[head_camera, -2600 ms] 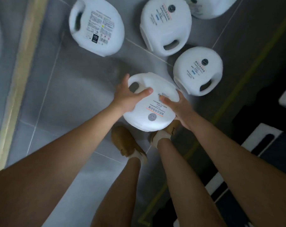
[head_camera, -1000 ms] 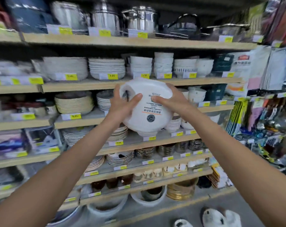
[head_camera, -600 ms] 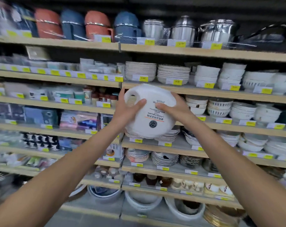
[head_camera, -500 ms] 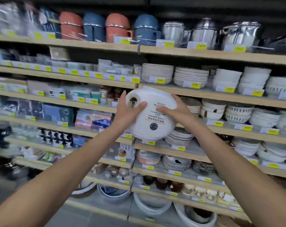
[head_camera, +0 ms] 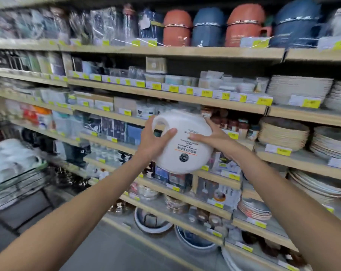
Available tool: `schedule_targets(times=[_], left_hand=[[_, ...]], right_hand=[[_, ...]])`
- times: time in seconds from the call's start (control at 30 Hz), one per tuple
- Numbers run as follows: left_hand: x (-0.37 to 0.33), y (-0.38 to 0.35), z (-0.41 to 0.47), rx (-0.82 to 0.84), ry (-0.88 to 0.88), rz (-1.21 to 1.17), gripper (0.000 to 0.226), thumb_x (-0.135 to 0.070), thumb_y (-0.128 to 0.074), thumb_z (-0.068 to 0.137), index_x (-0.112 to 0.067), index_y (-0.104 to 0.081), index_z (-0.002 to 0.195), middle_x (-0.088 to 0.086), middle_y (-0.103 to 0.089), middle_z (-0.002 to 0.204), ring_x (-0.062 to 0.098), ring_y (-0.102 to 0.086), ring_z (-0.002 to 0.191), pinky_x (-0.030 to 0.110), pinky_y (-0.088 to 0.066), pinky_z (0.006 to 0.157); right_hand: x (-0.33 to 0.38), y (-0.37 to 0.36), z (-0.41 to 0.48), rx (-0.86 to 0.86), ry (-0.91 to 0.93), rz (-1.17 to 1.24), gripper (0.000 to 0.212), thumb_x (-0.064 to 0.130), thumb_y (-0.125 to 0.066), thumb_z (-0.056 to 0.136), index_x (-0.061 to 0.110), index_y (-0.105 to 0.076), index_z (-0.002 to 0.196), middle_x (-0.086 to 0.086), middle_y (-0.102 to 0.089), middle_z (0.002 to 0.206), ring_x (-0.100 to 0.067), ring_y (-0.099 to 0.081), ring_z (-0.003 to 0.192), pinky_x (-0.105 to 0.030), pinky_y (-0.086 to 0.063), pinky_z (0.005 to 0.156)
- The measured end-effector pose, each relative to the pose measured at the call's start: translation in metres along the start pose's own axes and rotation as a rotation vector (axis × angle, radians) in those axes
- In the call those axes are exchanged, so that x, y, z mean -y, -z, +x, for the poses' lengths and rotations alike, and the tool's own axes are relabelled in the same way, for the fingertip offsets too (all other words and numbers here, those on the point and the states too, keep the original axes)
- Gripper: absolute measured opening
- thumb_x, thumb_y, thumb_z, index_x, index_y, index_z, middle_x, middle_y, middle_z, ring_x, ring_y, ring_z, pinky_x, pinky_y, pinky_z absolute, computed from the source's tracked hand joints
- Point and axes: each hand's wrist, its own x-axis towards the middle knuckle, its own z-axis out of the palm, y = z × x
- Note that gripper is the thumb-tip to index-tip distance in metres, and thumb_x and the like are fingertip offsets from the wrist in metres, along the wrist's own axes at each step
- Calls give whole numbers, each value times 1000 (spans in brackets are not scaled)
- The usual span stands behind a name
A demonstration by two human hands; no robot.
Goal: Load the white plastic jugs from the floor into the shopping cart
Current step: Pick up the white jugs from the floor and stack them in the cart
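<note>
White jug [head_camera: 182, 145] off floor, now chest-high before shelves [head_camera: 165, 96]. L hand [head_camera: 152, 145], R hand [head_camera: 210, 139]: fingers clamped round its sides. View swung left; wire cart [head_camera: 19, 182] appears, so drop-off prob. next.

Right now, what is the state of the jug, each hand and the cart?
white jug: in the air, label text upside down, held from both sides.
left hand: grips the jug beside its handle.
right hand: grips the opposite side.
shopping cart: far left, blurred, white things inside.
</note>
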Motion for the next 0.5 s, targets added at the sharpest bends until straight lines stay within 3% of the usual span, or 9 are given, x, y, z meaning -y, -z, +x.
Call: schedule_targets(times=[0.07, 0.1, 0.2, 0.27, 0.33, 0.4, 0.5], left_hand=[[18, 33, 14, -3, 18, 25, 105, -72, -70, 59, -27, -29, 145, 4, -34, 148, 21, -39, 133, 45, -38, 108], [28, 48, 22, -1, 23, 33, 106, -75, -70, 56, -27, -31, 143, 4, -36, 147, 21, -41, 131, 44, -39, 106], [60, 90, 47, -43, 47, 40, 70, -50, -75, 76, -29, -38, 132, -3, -44, 133, 14, -46, 118, 29, -38, 93], [81, 116, 62, -98, 63, 38, 57, -42, -74, 79, -30, -39, 123, -6, -48, 122, 14, -50, 111, 28, -39, 87], [106, 142, 80, -132, 102, 42, 66, -57, -74, 67, -30, -41, 119, -3, -50, 123, 17, -54, 112, 34, -45, 92], [134, 168, 100, -167, 160, 55, 80, -68, -70, 57, -33, -41, 122, 0, -50, 128, 21, -55, 115, 44, -45, 99], [171, 208, 131, -225, 231, 41, 87, -65, -73, 65, -29, -35, 135, -2, -48, 134, 19, -53, 118, 44, -43, 103]], right_hand=[[6, -34, 26, 65, -29, -8, 112, 52, -84, 58, 30, -26, 150, 8, -49, 138, -10, -58, 111, -25, -51, 86], [8, -49, 40, 90, -25, -11, 112, 54, -85, 55, 28, -29, 148, 8, -52, 136, -9, -60, 109, -25, -52, 84], [13, -97, 80, 158, -41, -11, 89, 45, -86, 64, 28, -38, 138, 9, -59, 120, -7, -62, 98, -24, -55, 74], [13, -129, 111, 172, -32, -14, 106, 58, -86, 46, 30, -40, 137, 6, -58, 126, -14, -64, 103, -37, -56, 85], [7, -163, 149, 192, -5, -8, 111, 61, -85, 41, 29, -41, 137, 5, -58, 128, -16, -64, 105, -39, -54, 90], [6, -198, 185, 246, -5, 4, 102, 52, -87, 53, 27, -39, 140, 4, -56, 130, -18, -63, 105, -37, -54, 88], [-2, -253, 244, 339, -28, 7, 115, 59, -88, 42, 27, -38, 140, 0, -58, 130, -21, -63, 106, -44, -53, 92]])
